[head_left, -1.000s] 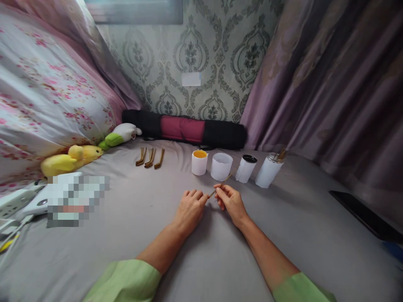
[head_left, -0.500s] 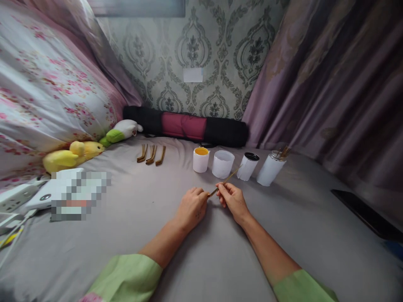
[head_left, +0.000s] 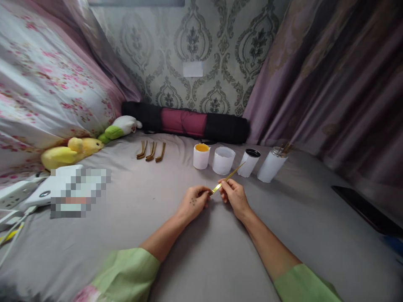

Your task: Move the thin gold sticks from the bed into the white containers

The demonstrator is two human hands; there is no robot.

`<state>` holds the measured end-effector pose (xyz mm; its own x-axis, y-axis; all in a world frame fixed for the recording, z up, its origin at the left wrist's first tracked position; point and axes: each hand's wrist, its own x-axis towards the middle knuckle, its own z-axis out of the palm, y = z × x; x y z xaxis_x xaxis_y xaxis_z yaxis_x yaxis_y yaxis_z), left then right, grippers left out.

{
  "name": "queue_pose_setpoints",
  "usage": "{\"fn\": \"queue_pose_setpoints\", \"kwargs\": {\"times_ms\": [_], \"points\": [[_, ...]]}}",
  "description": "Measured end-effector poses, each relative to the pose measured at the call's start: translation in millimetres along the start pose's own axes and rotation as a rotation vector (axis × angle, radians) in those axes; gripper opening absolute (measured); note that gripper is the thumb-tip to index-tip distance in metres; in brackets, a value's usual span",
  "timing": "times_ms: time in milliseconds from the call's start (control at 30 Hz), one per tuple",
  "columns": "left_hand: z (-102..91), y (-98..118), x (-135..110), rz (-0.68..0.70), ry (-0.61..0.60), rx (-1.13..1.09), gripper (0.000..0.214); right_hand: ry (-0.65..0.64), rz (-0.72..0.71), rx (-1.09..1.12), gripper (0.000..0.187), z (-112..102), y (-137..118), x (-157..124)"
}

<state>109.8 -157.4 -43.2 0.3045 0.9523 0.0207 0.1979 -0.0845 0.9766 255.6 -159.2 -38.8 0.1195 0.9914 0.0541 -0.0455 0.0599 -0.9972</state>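
Yellow plush toy (head_left: 59,157), purple curtain (head_left: 299,88); wallpaper (head_left: 217,46)

Four cups (head_left: 224,164) on a sheet (head_left: 126,218), a stick (head_left: 218,187) between left hand (head_left: 194,203) and right hand (head_left: 234,198) before them.
Left of the cups lie three piles of sticks (head_left: 150,156); other sticks stand in the rightmost cup (head_left: 270,168). Behind, a bag (head_left: 184,122) lies along the wall (head_left: 192,42), soft toys (head_left: 71,155) left of it; a power strip (head_left: 17,193) sits far left.

Legible text: none. White device (head_left: 37,197), toward 9 o'clock: round dark mark (head_left: 45,194) on its face, too small to read. Pixelated item (head_left: 84,193), same direction, nearer centre: any lettering indecipherable.
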Motion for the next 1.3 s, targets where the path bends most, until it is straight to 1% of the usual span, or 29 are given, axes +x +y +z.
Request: {"fn": "queue_pose_setpoints", "kwargs": {"times_ms": [67,200,300,400,533,833,1067,1300], "points": [[1.9,1,1,-0.104,-0.019,-0.18,0.02,-0.001,0.0,0.001,0.029,0,0,0],[2.4,6,-1,-0.245,-0.099,-0.45,0.018,0.008,0.006,-0.005,0.027,-1,1,1],[0.7,8,-2,-0.333,-0.156,-0.599,0.015,0.009,0.005,-0.009,0.026,0,0,0],[-0.4,9,-3,-0.39,-0.189,-0.692,0.013,0.003,0.001,-0.009,0.026,0,0,0],[-0.3,11,-4,-0.449,-0.219,-0.758,0.012,0.006,0.002,-0.018,0.026,0,-1,-1],[-2.5,14,-5,-0.504,-0.246,-0.812,0.015,0.01,-0.009,-0.017,0.025,0,-1,-1],[-1.1,19,-7,-0.503,-0.22,-0.786,0.01,0.014,-0.007,-0.022,0.027,-2,1,0],[-2.5,16,-6,-0.514,-0.24,-0.796,0.01,0.056,-0.007,0.008,0.03,-5,2,2]]}}
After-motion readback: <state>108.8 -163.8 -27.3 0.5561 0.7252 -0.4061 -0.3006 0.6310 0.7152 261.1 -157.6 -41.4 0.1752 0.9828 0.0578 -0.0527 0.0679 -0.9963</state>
